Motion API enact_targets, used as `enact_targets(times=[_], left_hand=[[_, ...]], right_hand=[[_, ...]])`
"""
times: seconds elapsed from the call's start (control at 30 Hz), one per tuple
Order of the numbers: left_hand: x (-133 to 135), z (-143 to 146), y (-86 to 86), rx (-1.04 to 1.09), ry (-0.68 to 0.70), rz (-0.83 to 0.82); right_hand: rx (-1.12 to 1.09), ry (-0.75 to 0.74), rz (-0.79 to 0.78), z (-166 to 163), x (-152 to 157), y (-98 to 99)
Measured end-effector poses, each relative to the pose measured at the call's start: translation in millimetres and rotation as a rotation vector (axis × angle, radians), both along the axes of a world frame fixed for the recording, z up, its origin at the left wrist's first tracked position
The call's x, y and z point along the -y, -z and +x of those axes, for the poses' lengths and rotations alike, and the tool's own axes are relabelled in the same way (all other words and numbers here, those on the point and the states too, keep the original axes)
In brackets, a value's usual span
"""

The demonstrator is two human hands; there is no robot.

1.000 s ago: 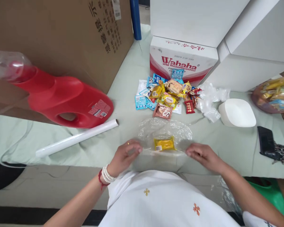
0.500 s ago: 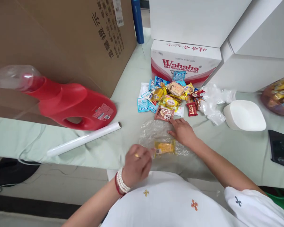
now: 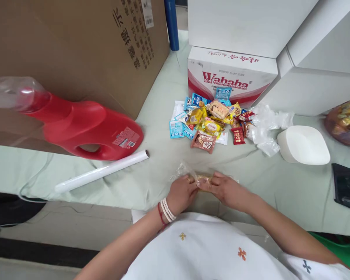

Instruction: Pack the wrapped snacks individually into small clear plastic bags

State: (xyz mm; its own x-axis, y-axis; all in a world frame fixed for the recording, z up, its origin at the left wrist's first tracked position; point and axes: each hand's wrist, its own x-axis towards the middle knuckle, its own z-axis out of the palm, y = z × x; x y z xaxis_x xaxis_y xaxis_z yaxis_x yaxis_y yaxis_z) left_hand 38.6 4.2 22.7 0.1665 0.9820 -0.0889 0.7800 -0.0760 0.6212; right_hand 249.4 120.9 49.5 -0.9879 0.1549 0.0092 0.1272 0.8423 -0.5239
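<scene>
My left hand (image 3: 181,191) and my right hand (image 3: 225,189) meet at the table's near edge, both closed on a crumpled clear plastic wrap (image 3: 183,169). A yellow snack packet (image 3: 203,179) sits inside the wrap between my fingers and is mostly covered. A pile of small wrapped snacks (image 3: 210,119) lies beyond my hands, with a brown packet (image 3: 203,142) nearest to them.
A red detergent jug (image 3: 84,127) lies on its side at left, with a white roll (image 3: 102,171) in front of it. A large cardboard box (image 3: 76,42) and a Wahaha carton (image 3: 230,77) stand behind. A white bowl (image 3: 303,145) and a phone (image 3: 344,186) lie at right.
The wrap was spread flat with the yellow packet on it. My right hand came back from the brown packet and both hands have folded the wrap over the yellow packet.
</scene>
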Motion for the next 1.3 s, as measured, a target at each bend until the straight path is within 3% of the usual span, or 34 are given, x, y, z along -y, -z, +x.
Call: enact_targets(times=[0.1, 0.17, 0.23, 0.3, 0.33, 0.4, 0.5, 0.6, 0.7, 0.77, 0.87, 0.93, 1.0, 1.07, 1.13, 1.3], left_hand=[[9.8, -22.0, 6.1, 0.398, -0.187, -0.061], [11.3, -38.9, 8.7, 0.595, -0.490, -0.045], [5.5, -52.1, 8.2, 0.661, -0.810, 0.066], [-4.9, -58.2, 4.0, 0.599, -0.953, 0.174], [-9.7, -58.3, 0.5, 0.527, -0.913, 0.183], [-14.3, -54.4, -8.9, 0.340, -0.705, 0.120], [-6.2, -44.4, -24.9, 0.197, -0.443, -0.105], [4.5, -31.5, -36.5, 0.466, -0.469, -0.351], [0.5, -10.4, -37.9, 0.777, -0.509, -0.479], [-7.8, 6.4, -33.9, 0.720, -0.448, -0.438], [-16.8, 26.5, -27.8, 0.256, -0.290, -0.235], [-17.7, 33.6, -26.8, -0.048, -0.215, -0.146], [-16.7, 35.2, -27.6, -0.225, -0.215, -0.098], [-16.1, 32.4, -28.3, -0.326, -0.277, -0.049], [-16.8, 27.6, -27.2, -0.381, -0.352, -0.028], [-19.3, 23.3, -16.9, -0.285, -0.325, -0.145]], right_hand=[[0.045, -0.009, 0.054, 5.9, 12.9, 15.5], [0.066, 0.005, 0.078, 7.4, 18.7, 20.2], [0.085, 0.032, 0.094, 6.8, 23.6, 20.3], [0.101, 0.048, 0.100, 5.0, 27.0, 18.2], [0.105, 0.051, 0.100, 4.1, 27.7, 17.0], [0.108, 0.060, 0.098, 2.9, 26.9, 15.5], [0.096, 0.073, 0.092, 2.7, 22.9, 15.0], [0.084, 0.068, 0.061, 2.9, 20.8, 13.7], [0.077, 0.073, -0.004, 3.1, 22.3, 8.0], [0.049, 0.091, -0.069, 5.0, 23.6, 3.9], [-0.059, 0.132, -0.181, 13.2, 23.7, 5.0], [-0.116, 0.339, -0.129, 21.2, 23.2, 12.7], [-0.097, 0.637, 0.030, 28.7, 23.9, 22.7], [-0.030, 0.820, 0.160, 33.4, 26.6, 29.4], [0.006, 0.867, 0.172, 33.3, 31.8, 28.9], [-0.024, 0.818, -0.130, 9.1, 50.9, 8.8]])
